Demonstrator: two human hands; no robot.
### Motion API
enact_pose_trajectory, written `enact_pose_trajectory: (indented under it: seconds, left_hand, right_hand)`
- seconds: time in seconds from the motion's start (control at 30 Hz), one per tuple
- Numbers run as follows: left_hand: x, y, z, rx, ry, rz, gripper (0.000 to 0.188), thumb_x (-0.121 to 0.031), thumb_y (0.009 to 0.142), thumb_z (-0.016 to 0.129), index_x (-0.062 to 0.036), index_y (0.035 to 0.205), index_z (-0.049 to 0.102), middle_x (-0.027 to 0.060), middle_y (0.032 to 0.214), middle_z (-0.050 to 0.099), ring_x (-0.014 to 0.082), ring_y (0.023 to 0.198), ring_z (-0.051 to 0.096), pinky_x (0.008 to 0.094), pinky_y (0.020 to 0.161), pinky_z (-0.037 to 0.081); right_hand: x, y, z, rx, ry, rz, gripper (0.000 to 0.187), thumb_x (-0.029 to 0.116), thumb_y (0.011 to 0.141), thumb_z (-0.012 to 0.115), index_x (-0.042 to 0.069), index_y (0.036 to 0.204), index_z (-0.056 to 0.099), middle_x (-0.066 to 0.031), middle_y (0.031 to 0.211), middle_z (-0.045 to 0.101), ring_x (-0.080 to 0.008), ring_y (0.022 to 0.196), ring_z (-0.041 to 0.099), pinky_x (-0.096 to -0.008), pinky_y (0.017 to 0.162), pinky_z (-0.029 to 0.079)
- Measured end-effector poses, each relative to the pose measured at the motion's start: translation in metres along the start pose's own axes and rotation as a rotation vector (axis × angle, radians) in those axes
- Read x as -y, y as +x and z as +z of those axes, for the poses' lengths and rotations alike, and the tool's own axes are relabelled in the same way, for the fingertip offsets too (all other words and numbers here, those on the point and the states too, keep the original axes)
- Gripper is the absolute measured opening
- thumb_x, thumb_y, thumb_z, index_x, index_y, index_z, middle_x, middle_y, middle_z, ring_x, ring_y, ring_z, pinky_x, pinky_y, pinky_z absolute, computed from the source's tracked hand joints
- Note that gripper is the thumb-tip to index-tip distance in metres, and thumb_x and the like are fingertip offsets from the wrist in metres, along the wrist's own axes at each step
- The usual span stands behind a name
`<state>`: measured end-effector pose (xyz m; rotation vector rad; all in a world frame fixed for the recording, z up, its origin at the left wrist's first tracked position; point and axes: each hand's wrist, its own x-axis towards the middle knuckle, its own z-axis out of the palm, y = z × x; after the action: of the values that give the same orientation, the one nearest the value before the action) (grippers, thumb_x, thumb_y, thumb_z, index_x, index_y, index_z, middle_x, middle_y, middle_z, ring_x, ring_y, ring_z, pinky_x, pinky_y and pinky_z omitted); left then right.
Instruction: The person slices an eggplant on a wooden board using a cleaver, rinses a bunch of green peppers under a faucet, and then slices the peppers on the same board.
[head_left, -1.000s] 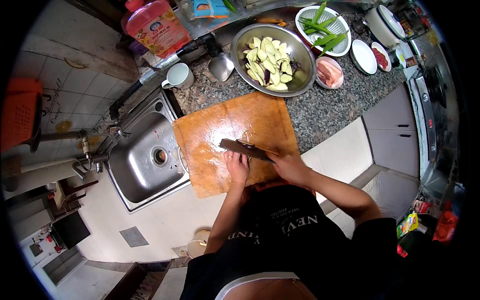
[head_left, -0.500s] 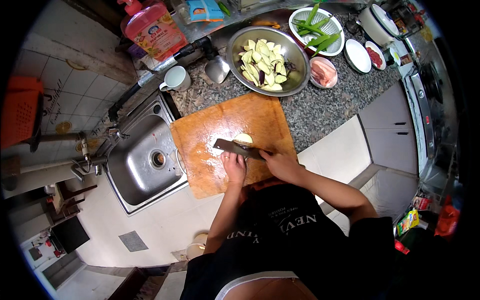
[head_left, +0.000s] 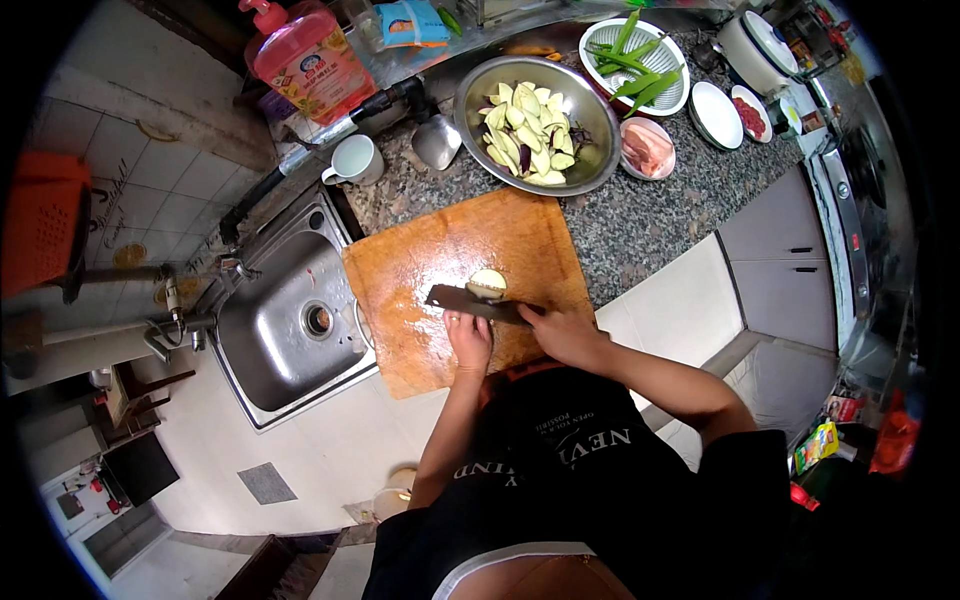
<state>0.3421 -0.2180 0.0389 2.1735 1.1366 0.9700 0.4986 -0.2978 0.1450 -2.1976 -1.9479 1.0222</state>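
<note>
A kitchen knife (head_left: pixel 468 300), a cleaver with a broad dark blade, lies across the middle of the wooden cutting board (head_left: pixel 400 260). Its handle is in my right hand (head_left: pixel 562 336), which is closed round it. My left hand (head_left: pixel 469 340) has its fingers bent and pressed together right behind the blade, on a piece of eggplant that blade and fingers mostly hide. Just beyond the blade sits a pale cut piece of eggplant (head_left: pixel 487 281). A large steel bowl (head_left: pixel 600 150) past the board holds many cut eggplant pieces (head_left: pixel 528 125).
Left of the board is a steel sink (head_left: pixel 270 335). Behind it stand a white mug (head_left: pixel 355 160) and a steel spatula (head_left: pixel 436 142). Farther right are a white colander (head_left: pixel 590 45) of green peppers, a bowl of pale meat (head_left: pixel 647 148), a white bowl (head_left: pixel 716 112) and a small dish (head_left: pixel 751 113).
The knife blade has shifted very slightly toward me over the eggplant, and more of the pale piece shows beyond it. Both hands keep nearly the same place.
</note>
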Motion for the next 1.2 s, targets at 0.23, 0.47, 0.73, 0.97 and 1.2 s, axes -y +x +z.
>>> enact_pose_trajectory:
  seconds: [0.23, 0.47, 0.73, 0.97, 1.2]
  left_hand:
    - [-0.002, -0.001, -0.007, 0.002, -0.036, -0.066, 0.006, -0.001, 0.076, 0.058, -0.0009, 0.081, 0.055, 0.0174, 0.088, 0.055, 0.0358, 0.084, 0.049, 0.0397, 0.076, 0.040]
    - [0.001, -0.004, -0.004, -0.041, 0.008, 0.003, 0.012, 0.001, 0.075, 0.056, -0.0004, 0.087, 0.058, 0.0175, 0.090, 0.056, 0.0363, 0.082, 0.050, 0.0418, 0.074, 0.041]
    - [-0.006, 0.000, -0.008, -0.057, -0.084, -0.043, 0.007, 0.000, 0.076, 0.058, -0.0006, 0.083, 0.058, 0.0173, 0.087, 0.057, 0.0356, 0.083, 0.051, 0.0406, 0.074, 0.042]
    - [-0.001, -0.005, -0.006, -0.043, -0.009, -0.009, 0.010, 0.000, 0.077, 0.056, 0.0003, 0.086, 0.059, 0.0177, 0.088, 0.057, 0.0369, 0.083, 0.052, 0.0422, 0.075, 0.042]
    - [0.000, -0.004, -0.009, -0.043, -0.108, -0.058, 0.007, -0.002, 0.076, 0.060, -0.0012, 0.083, 0.056, 0.0150, 0.085, 0.057, 0.0324, 0.082, 0.053, 0.0398, 0.074, 0.042]
  right_hand:
    - [0.003, 0.015, -0.009, -0.026, 0.096, -0.045, 0.037, 0.011, 0.080, 0.043, 0.003, 0.116, 0.045, -0.0211, 0.072, 0.061, -0.0375, 0.068, 0.062, -0.0489, 0.060, 0.048]
    - [0.012, 0.004, -0.013, 0.021, -0.009, -0.027, 0.034, 0.012, 0.082, 0.041, 0.003, 0.114, 0.049, -0.0210, 0.076, 0.062, -0.0381, 0.071, 0.062, -0.0498, 0.061, 0.048]
    - [0.015, 0.011, -0.030, 0.005, 0.140, 0.018, 0.030, 0.011, 0.080, 0.043, 0.005, 0.108, 0.052, -0.0212, 0.077, 0.062, -0.0385, 0.072, 0.061, -0.0491, 0.065, 0.048]
    - [0.011, 0.003, -0.009, 0.042, 0.043, -0.014, 0.033, 0.012, 0.081, 0.043, 0.006, 0.112, 0.049, -0.0218, 0.077, 0.061, -0.0384, 0.071, 0.061, -0.0491, 0.063, 0.047]
    - [0.019, 0.036, -0.016, -0.029, 0.139, -0.021, 0.024, 0.009, 0.080, 0.040, 0.005, 0.099, 0.055, -0.0206, 0.082, 0.062, -0.0378, 0.075, 0.061, -0.0474, 0.066, 0.048]
